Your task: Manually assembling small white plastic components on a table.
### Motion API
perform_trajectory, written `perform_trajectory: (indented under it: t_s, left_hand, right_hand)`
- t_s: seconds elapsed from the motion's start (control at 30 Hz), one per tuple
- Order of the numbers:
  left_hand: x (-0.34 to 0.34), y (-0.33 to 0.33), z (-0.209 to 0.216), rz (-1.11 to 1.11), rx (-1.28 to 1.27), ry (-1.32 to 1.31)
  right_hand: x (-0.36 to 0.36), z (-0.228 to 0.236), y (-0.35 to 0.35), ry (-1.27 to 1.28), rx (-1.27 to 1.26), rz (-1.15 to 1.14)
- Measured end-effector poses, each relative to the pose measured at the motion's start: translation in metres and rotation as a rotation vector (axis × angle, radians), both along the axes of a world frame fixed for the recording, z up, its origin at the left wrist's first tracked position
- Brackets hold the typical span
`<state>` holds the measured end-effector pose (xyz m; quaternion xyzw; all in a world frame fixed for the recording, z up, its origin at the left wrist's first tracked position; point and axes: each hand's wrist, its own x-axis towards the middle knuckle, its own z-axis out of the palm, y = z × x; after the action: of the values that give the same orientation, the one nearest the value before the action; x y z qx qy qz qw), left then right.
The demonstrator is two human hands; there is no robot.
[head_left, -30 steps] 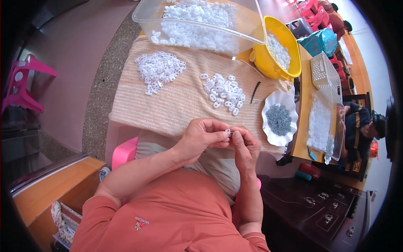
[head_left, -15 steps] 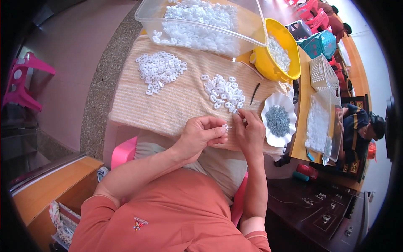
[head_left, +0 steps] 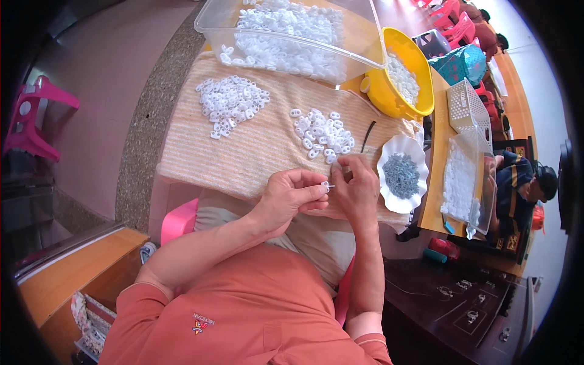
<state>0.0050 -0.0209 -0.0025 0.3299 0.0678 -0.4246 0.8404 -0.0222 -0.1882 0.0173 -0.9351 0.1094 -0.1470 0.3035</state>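
Right hand (head_left: 358, 187): moved off the left hand (head_left: 285, 199) to the near edge of the small pile (head_left: 322, 132); fingers curled, on what we cannot tell. Left: pinched on a white piece (head_left: 325, 184), seemingly to leave its thin pin (head_left: 331, 186) clear. We list: clear tub (head_left: 350, 53), yellow basin (head_left: 421, 58), white pieces (head_left: 292, 21) inside both; frilled dish (head_left: 394, 146), grey bits (head_left: 401, 175).

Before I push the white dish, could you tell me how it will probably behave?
The dish looks thin, so it is probably light and may flex at its wavy rim. The cloth under it could drag and wrinkle rather than let it slide. The grey bits heaped inside look loose, so tipping would likely spill some.
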Motion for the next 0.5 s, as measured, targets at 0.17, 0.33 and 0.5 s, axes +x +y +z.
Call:
perform_trajectory:
  t_s: [0.17,0.33,0.5]
  left_hand:
    - [0.000,0.000,0.002,0.009,0.002,-0.006]
    - [0.000,0.001,0.002,0.008,0.003,-0.005]
    - [0.000,0.001,0.001,0.008,0.004,0.000]
  right_hand:
    - [-0.002,-0.004,-0.003,-0.039,-0.047,0.072]
    - [-0.005,-0.003,-0.010,-0.023,-0.100,0.145]
    - [-0.006,0.010,-0.011,0.052,-0.082,0.202]
